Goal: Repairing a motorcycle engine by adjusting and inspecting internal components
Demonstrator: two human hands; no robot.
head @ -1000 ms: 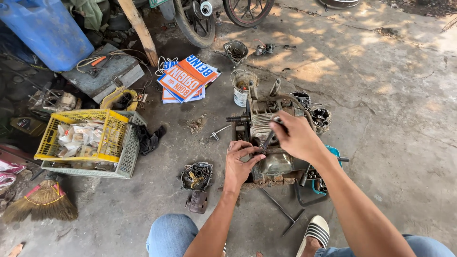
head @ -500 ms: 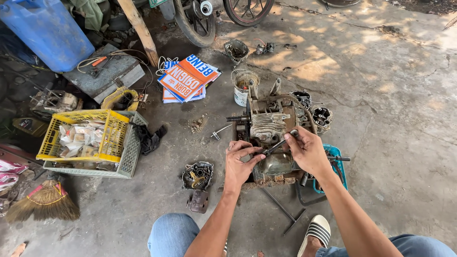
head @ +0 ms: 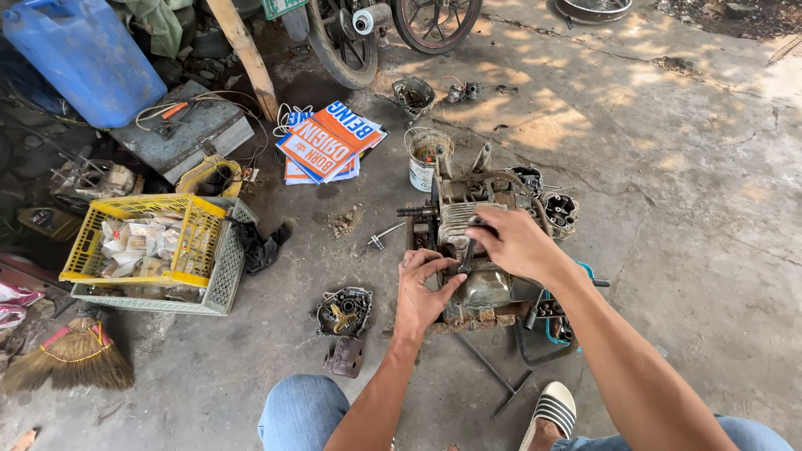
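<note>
Item: motorcycle engine (head: 480, 242), on concrete floor (head: 668, 209), propped level for work. Left hand (head: 422, 292) spread flat on crankcase, bracing it. Right hand (head: 514, 242) closed around dark tool handle (head: 468, 250) (tip hidden). Beside engine: paint tin (head: 428, 159), yellow crate (head: 138, 238).

The scene is seen from a single head-worn camera, aimed steeply down and forward over the knees at the concrete floor (head: 668, 209). The engine block (head: 476, 250) is framed near, just right of centre, at arm's length. A yellow basket (head: 134, 242) is caught left, and a motorcycle wheel (head: 434, 21) at the far edge.
</note>
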